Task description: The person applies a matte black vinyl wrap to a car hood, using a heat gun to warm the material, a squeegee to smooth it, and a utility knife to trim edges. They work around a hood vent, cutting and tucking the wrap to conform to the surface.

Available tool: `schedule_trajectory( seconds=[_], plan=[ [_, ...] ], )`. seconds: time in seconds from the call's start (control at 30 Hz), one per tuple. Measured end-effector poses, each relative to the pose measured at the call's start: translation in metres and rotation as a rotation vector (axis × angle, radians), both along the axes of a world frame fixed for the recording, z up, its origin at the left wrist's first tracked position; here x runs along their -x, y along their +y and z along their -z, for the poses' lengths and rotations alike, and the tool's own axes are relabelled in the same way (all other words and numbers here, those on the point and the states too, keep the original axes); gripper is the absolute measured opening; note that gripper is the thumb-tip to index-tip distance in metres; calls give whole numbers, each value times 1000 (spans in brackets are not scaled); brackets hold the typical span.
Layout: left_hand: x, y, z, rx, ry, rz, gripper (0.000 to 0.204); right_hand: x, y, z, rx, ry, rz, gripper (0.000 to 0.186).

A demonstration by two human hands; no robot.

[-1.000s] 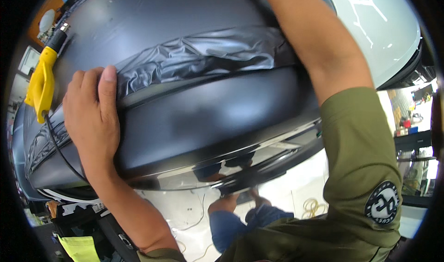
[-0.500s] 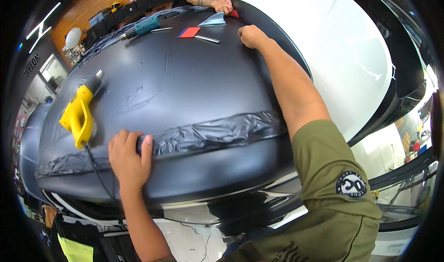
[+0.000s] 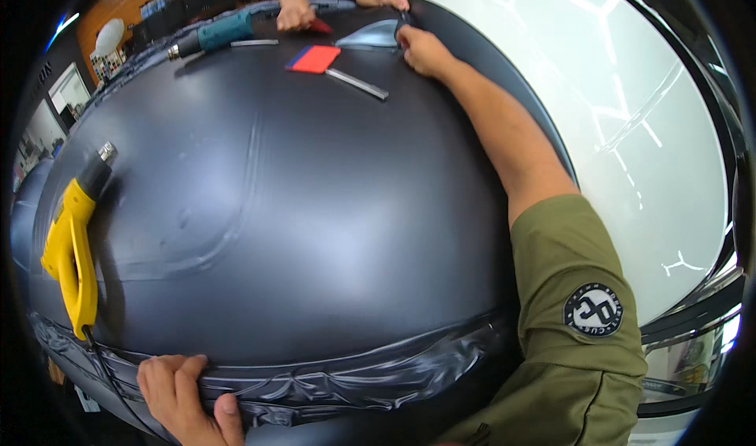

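Dark satin film [image 3: 339, 210] covers a broad curved car panel. At its near edge the film is bunched into a wrinkled strip [image 3: 331, 379]. My left hand [image 3: 185, 399] lies on that strip at the lower left, fingers bent over it and thumb apart. Stretched to the far right, my right hand [image 3: 429, 55] has its fingers closed beside the pale blue shark-fin antenna [image 3: 370, 35]. A dark bit shows at those fingertips, but what it is I cannot make out.
A yellow heat gun [image 3: 72, 249] with a cord lies at left, a teal one [image 3: 213, 35] farther back. Near the fin are a red squeegee [image 3: 315, 59] and a silver blade-like tool [image 3: 358, 84]. A co-worker's hand [image 3: 296, 13] holds something red. A white car panel [image 3: 630, 131] stands right.
My right hand has come up against the fin. My left hand's thumb and fingers have loosened on the film strip. The co-worker's hand with the red thing has moved left of the fin.
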State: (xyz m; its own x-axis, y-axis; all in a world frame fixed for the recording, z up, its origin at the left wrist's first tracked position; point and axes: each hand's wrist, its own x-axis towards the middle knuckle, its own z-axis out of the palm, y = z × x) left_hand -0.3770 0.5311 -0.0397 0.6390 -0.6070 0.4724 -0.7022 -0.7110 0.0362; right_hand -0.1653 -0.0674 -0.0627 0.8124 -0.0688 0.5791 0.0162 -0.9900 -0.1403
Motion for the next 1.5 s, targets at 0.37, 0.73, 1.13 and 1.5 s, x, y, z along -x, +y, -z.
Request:
schedule_trajectory(
  seconds=[0.37, 0.73, 1.13, 1.5],
  plan=[
    [6, -12, 12, 38, 38, -125, 48, -8, -12, -7, 201, 120, 81, 24],
    [5, -13, 12, 91, 13, -104, 48, -2, -3, -7, 108, 52, 59, 29],
    [9, -11, 11, 55, 48, -138, 55, -5, -7, -10, 238, 119, 85, 34],
    [5, -13, 11, 68, 53, -131, 56, -8, -27, -10, 223, 8, 47, 16]
  ],
)
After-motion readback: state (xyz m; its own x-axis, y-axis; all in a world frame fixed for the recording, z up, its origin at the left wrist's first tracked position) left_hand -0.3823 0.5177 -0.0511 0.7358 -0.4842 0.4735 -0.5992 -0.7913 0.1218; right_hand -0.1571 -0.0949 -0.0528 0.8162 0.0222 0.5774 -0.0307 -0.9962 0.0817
